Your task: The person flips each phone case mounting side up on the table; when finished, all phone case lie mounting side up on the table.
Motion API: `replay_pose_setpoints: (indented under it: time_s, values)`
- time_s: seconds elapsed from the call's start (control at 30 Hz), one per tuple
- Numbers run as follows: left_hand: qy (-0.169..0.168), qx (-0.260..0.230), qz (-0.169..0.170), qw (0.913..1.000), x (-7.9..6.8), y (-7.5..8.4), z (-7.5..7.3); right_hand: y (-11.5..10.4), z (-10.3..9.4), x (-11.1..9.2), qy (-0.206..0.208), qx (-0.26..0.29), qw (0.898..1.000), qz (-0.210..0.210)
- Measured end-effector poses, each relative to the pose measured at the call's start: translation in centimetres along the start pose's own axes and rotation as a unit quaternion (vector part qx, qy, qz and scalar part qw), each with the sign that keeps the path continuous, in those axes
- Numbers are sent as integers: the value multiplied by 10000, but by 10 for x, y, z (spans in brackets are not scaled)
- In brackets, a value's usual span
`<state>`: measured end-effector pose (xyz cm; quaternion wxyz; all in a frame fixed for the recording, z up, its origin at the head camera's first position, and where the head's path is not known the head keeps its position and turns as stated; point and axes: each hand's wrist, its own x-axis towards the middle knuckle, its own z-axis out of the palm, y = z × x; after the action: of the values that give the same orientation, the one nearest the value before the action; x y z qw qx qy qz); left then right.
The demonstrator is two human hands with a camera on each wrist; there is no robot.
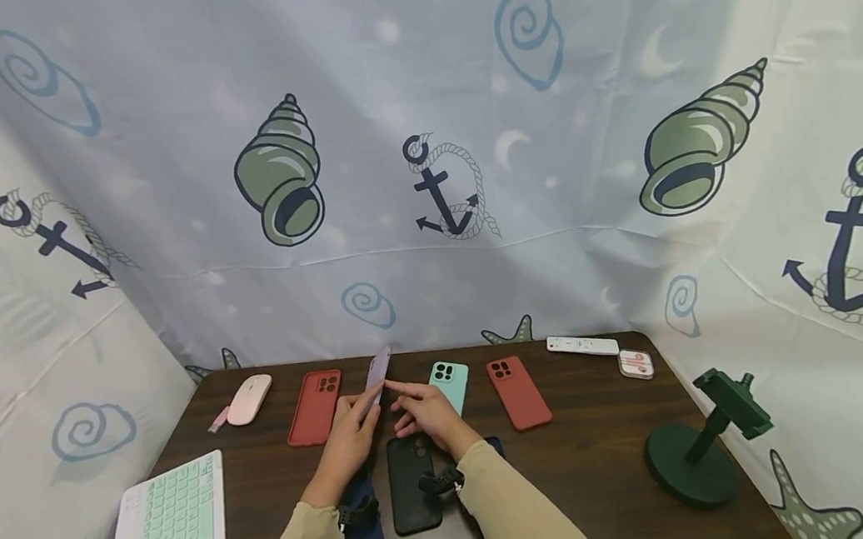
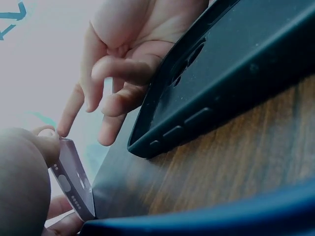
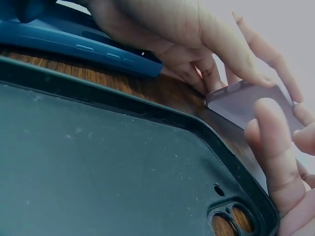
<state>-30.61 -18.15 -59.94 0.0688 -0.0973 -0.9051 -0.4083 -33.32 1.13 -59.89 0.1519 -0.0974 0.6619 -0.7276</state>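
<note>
Plainly, the lilac phone case [image 1: 380, 365] stands tilted at the far middle of the wooden table [image 1: 602, 458], pinched between the left hand's [image 1: 351, 434] thumb and fingers. The right hand [image 1: 428, 412] grips nothing; its straight index finger touches the case while other fingers curl loosely. Just nearer lie a black case [image 1: 413, 496] and, left of it, a dark blue case [image 1: 363, 533]. A red case [image 1: 312, 416] lies left of the lilac one, a mint case [image 1: 453, 382] right. A green stand [image 1: 691, 464] rises far off to the right.
</note>
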Motion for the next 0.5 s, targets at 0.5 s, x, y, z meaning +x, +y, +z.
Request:
replay_pose_setpoints:
  time_s: [0.5]
  values:
    - [341,-381,136,9986,0,2,-2,-3,8,2,276,-812,9960,246]
